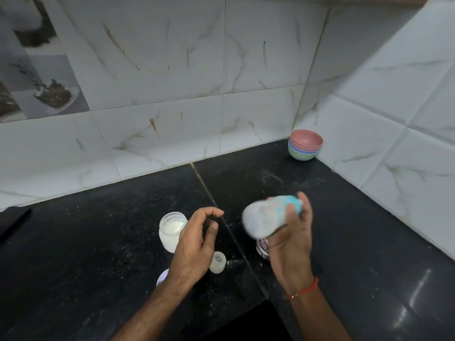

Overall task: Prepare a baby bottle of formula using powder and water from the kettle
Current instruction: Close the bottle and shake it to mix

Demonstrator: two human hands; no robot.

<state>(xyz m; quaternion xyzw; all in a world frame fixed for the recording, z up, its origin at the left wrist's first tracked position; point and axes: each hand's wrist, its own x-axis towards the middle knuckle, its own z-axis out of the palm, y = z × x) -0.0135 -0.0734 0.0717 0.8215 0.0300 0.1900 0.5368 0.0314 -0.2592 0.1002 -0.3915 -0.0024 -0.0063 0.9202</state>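
Baby bottle (267, 216), blurred and tilted above the black bench (98, 242), sits in the right hand (290, 242)'s grasping grip, while the left hand (194, 244) hangs released, fingers loosely curled, beside the powder jar (171, 230).

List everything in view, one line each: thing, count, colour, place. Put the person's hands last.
baby bottle: one, motion-blurred, pale with a blue top, tilted in the right hand
powder jar: one, clear glass with white powder, open, on the counter by the left hand
small frosted cap: one, whitish, on the counter below the left hand
metal container: one, shiny, mostly hidden behind the right hand
lid: one, pale, partly hidden under the left wrist
bowls: one stack, pink, blue, green, back corner
counter: one, black, dusted with powder
left hand: fingers loosely curled, holding nothing
right hand: grips the bottle
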